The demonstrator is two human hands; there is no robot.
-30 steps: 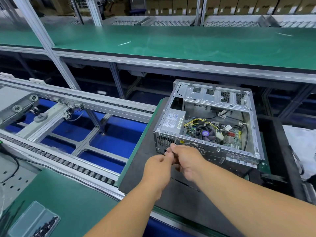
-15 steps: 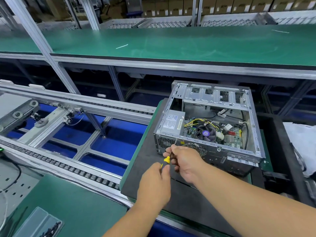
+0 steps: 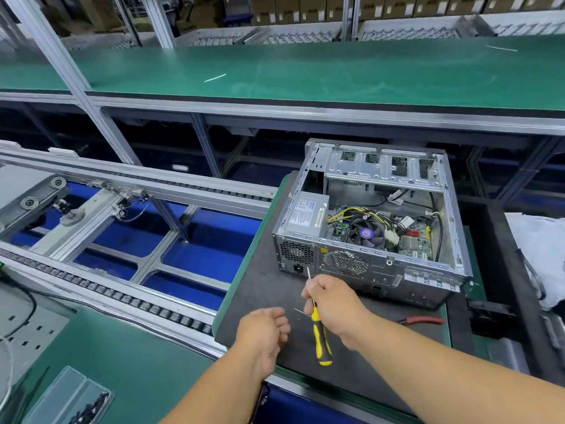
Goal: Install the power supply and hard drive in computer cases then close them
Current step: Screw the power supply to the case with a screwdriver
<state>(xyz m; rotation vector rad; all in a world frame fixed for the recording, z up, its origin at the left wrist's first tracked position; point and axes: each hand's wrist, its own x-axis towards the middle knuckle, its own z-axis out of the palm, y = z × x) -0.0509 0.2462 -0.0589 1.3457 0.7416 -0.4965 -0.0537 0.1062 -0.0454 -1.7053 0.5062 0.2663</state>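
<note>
1. At the lower left corner of the frame a clear plastic box (image 3: 68,399) with small dark screws in it lies on the green tabletop (image 3: 128,362).
2. Above it, across the left half, runs a roller conveyor (image 3: 122,298) over blue panels.
3. Lower centre, the left hand (image 3: 263,332) hovers over the black mat (image 3: 260,289), its grip released: fingers loosely curled, nothing in them.
4. Just right of it, the right hand (image 3: 333,304) has its grip clenched round a screwdriver (image 3: 319,335); the yellow and black handle hangs below the fist and the thin metal shaft sticks up above it, its tip close to the rear panel of the case.
5. Centre right, the computer case (image 3: 373,270) lies on its side on the mat, lid off, open face up.
6. The power supply (image 3: 307,215) sits in the near left corner of the case, beside the board and its fan (image 3: 367,232).
7. Lower right of the case, red-handled pliers (image 3: 422,320) lie on the mat.
</note>
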